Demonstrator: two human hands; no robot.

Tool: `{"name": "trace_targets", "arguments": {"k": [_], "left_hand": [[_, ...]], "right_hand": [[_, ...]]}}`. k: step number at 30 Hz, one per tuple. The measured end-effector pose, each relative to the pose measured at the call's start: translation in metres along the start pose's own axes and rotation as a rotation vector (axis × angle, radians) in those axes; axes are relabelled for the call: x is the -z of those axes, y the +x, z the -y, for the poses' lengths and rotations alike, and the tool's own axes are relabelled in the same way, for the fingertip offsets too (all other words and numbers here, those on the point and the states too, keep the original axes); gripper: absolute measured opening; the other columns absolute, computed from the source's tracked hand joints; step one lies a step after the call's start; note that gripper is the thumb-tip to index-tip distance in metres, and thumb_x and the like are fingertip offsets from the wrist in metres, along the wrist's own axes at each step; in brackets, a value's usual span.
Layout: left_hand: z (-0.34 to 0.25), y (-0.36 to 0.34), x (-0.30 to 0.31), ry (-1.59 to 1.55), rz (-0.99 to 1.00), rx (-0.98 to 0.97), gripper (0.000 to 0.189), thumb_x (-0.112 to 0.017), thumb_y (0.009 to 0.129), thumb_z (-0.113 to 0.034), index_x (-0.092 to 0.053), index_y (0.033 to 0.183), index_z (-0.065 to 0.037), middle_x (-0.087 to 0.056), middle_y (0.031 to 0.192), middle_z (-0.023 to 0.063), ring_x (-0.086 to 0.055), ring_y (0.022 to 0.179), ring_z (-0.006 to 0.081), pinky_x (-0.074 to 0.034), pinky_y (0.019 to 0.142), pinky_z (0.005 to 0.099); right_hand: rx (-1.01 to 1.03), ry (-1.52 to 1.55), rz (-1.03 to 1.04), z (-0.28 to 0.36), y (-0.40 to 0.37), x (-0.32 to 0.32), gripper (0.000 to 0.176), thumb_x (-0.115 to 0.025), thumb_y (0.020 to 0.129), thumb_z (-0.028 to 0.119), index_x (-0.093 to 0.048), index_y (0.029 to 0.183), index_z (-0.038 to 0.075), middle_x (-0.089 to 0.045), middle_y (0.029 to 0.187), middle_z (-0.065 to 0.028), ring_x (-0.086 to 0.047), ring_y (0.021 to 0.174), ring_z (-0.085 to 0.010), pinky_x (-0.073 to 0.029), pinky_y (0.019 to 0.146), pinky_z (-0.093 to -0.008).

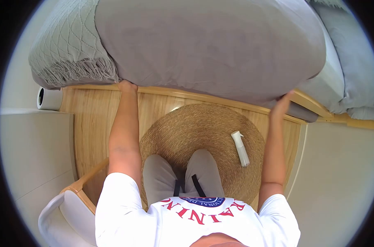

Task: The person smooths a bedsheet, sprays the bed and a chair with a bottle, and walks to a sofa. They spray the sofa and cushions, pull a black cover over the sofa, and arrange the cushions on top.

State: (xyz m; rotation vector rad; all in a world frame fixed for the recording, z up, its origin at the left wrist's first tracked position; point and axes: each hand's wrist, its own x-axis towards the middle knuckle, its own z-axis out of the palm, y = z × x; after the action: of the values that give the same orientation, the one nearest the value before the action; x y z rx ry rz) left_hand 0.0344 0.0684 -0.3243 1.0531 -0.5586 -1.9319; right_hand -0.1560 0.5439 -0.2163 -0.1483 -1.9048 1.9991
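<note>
A grey-brown duvet point(211, 45) covers the bed, its near edge lying along the wooden bed frame point(187, 95). My left hand point(128, 85) is closed at that edge, close to the fringe of a pale green knitted throw point(72, 45); its fingertips are hidden by the fabric. Farther right, my right hand point(281, 105) grips the duvet's edge near the corner by the pillow end, with its fingers partly out of sight behind the cloth. Both arms reach straight forward, spread wide apart.
A white spray bottle point(240, 149) lies on the round woven rug point(203, 127) between my arms. At lower left is a chair point(67, 210) with a wooden frame. White cabinets point(37, 144) stand left, a pale panel point(335, 164) right. A white cylinder point(51, 99) sits by the bed's left end.
</note>
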Motion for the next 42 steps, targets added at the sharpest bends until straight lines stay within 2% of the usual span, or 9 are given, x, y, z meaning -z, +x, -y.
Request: {"name": "trace_targets", "arguments": {"k": [3,5,15,20,22,25,32,39,42], "left_hand": [[0.017,0.022,0.017,-0.002,-0.025,-0.116,0.062,-0.026,0.094,-0.047,-0.030,0.134,0.000,-0.041,0.132,0.0157,-0.044,0.117,0.0336,-0.040,0.096,0.0495],[0.028,0.038,0.035,0.067,-0.140,-0.189,0.059,-0.027,0.094,-0.044,-0.031,0.134,-0.001,-0.043,0.129,0.0166,-0.048,0.112,0.0336,-0.045,0.091,0.0482],[0.055,0.080,0.018,0.115,-0.122,-0.198,0.054,-0.029,0.095,-0.040,-0.031,0.134,-0.003,-0.048,0.122,0.0174,-0.055,0.100,0.0304,-0.051,0.078,0.0418],[0.005,0.035,0.105,0.417,-0.238,-0.041,0.052,-0.034,0.095,-0.034,-0.022,0.139,-0.009,-0.057,0.099,0.0138,-0.055,0.070,0.0197,-0.047,0.055,0.0289],[-0.020,-0.002,0.170,0.642,-0.227,-0.095,0.056,-0.038,0.095,-0.032,-0.016,0.142,-0.011,-0.058,0.087,0.0108,-0.053,0.060,0.0161,-0.044,0.050,0.0261],[-0.066,-0.077,0.283,1.042,-0.339,-0.011,0.057,-0.041,0.093,-0.026,-0.018,0.143,-0.010,-0.059,0.082,0.0092,-0.052,0.058,0.0147,-0.043,0.048,0.0263],[-0.133,-0.318,0.400,2.016,-0.332,-0.060,0.069,-0.057,0.082,-0.019,-0.023,0.142,-0.010,-0.055,0.098,0.0121,-0.053,0.087,0.0263,-0.043,0.079,0.0390],[-0.241,-0.405,0.426,2.317,-0.808,-0.633,0.094,-0.071,0.071,-0.024,-0.014,0.144,-0.017,-0.030,0.140,0.0097,-0.031,0.128,0.0324,-0.027,0.100,0.0524],[-0.246,-0.406,0.456,2.208,-0.798,-0.120,0.107,-0.076,0.066,-0.037,-0.005,0.145,-0.018,-0.019,0.148,0.0064,-0.021,0.135,0.0327,-0.019,0.103,0.0601]], "right_hand": [[0.469,-0.566,0.176,-0.042,0.002,0.013,0.057,-0.034,0.097,0.043,-0.051,0.114,-0.009,-0.060,0.108,-0.0148,-0.056,0.095,-0.0244,-0.044,0.084,-0.0309],[0.084,-0.612,0.152,-0.032,0.014,0.016,0.060,-0.030,0.097,0.043,-0.056,0.104,-0.012,-0.063,0.099,-0.0175,-0.059,0.087,-0.0245,-0.046,0.077,-0.0317],[0.506,-0.476,-0.160,-0.062,0.017,0.010,0.041,-0.036,0.098,0.028,-0.055,0.086,-0.006,-0.058,0.075,-0.0159,-0.049,0.066,-0.0228,-0.042,0.062,-0.0340],[0.089,-0.768,0.382,-0.159,-0.051,0.122,0.024,-0.058,0.084,0.021,-0.049,0.083,-0.001,-0.052,0.075,-0.0155,-0.048,0.068,-0.0262,-0.040,0.066,-0.0380],[-0.017,-1.539,0.694,-0.180,-0.118,0.159,0.065,-0.070,0.075,0.028,-0.040,0.126,0.002,-0.044,0.124,-0.0216,-0.043,0.113,-0.0385,-0.036,0.092,-0.0496],[-0.440,-1.661,0.806,-0.169,-0.183,0.156,0.093,-0.078,0.064,0.026,-0.024,0.138,0.012,-0.033,0.135,-0.0197,-0.039,0.119,-0.0370,-0.033,0.097,-0.0494],[-0.306,-1.375,0.700,-0.259,-0.144,0.206,0.066,-0.072,0.064,0.021,-0.046,0.123,0.006,-0.061,0.103,-0.0191,-0.061,0.093,-0.0316,-0.047,0.081,-0.0428],[-0.126,-0.407,0.733,-0.070,-0.137,0.108,0.047,-0.070,0.071,0.007,-0.054,0.115,0.002,-0.058,0.109,-0.0101,-0.054,0.096,-0.0221,-0.042,0.085,-0.0335],[0.099,-0.167,0.640,0.003,-0.119,0.066,0.047,-0.070,0.069,0.002,-0.056,0.113,0.000,-0.057,0.110,-0.0080,-0.054,0.095,-0.0221,-0.042,0.084,-0.0335]]}}
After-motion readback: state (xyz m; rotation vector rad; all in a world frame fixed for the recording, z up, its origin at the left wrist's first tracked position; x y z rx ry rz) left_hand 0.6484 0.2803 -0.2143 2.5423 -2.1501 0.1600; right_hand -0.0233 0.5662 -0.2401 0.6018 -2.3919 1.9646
